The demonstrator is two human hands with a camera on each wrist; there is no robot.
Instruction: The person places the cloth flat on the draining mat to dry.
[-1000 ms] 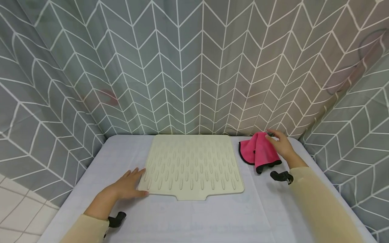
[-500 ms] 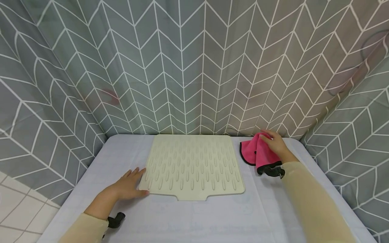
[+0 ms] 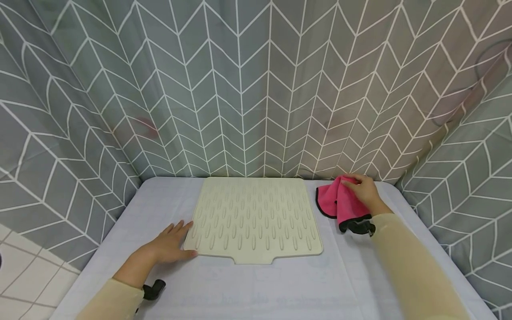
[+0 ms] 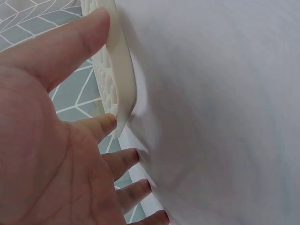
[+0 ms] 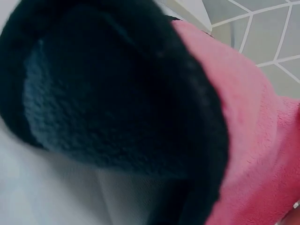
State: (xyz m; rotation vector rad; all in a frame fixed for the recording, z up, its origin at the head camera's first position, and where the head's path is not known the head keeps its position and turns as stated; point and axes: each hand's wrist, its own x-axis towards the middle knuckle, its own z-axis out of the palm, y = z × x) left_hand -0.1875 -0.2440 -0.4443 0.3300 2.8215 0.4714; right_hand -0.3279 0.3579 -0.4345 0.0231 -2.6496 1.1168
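A cream ridged mat (image 3: 256, 218) with a tab on its near edge lies flat mid-table. At its near left corner my left hand (image 3: 170, 242) rests with fingers spread. The left wrist view shows the thumb (image 4: 79, 44) and index finger on the mat's edge (image 4: 123, 70), the other fingertips on the white tablecloth. To the right of the mat my right hand (image 3: 364, 191) grips the top of a bunched pink cloth (image 3: 346, 200) with black trim. In the right wrist view the cloth (image 5: 253, 140) shows a dark, fuzzy underside; most of that hand is hidden there.
A white tablecloth (image 3: 256, 289) covers the table. Grey curtains (image 3: 256, 89) with white chevron lines stand close behind the table and at both sides. Pale floor tiles (image 3: 28, 275) show at the lower left.
My right hand has moved slightly left, further over the pink cloth, and its fingers have closed on the cloth's top. The left hand and the mat stay in place.
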